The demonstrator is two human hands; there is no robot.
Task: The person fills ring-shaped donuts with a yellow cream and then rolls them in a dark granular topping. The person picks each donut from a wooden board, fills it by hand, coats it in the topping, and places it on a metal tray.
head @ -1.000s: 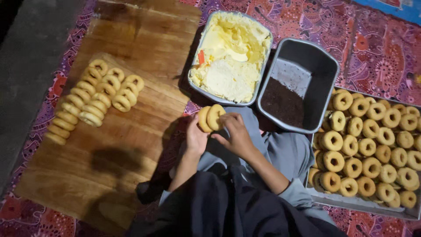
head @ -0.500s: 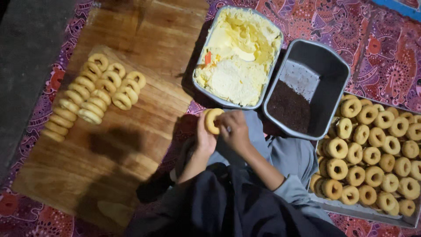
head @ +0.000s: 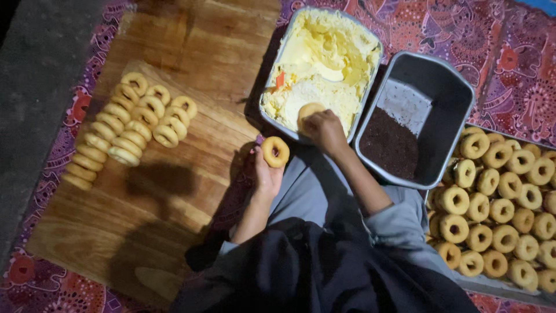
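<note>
My left hand [head: 267, 175] holds up a golden ring doughnut [head: 275, 152] by the edge of the wooden board [head: 174, 46]. My right hand [head: 325, 131] presses a second doughnut [head: 308, 111] down into the pale yellow cream in a long metal tray [head: 322, 64]. Next to it stands a grey tub [head: 425, 116] with dark brown sprinkles [head: 391, 145] in its near end. My grey sleeves and dark clothing fill the bottom of the view.
Several doughnuts [head: 130, 124] lie in rows on the left of the board. At the right, a tray [head: 498, 191] is packed with several plain doughnuts. A patterned red and purple mat [head: 509, 52] lies under everything; grey floor [head: 35, 75] runs along the left.
The two doughnut pieces held together have been separated. My right hand has reached forward with one into the cream tray, while my left hand keeps the other near the board's edge.
</note>
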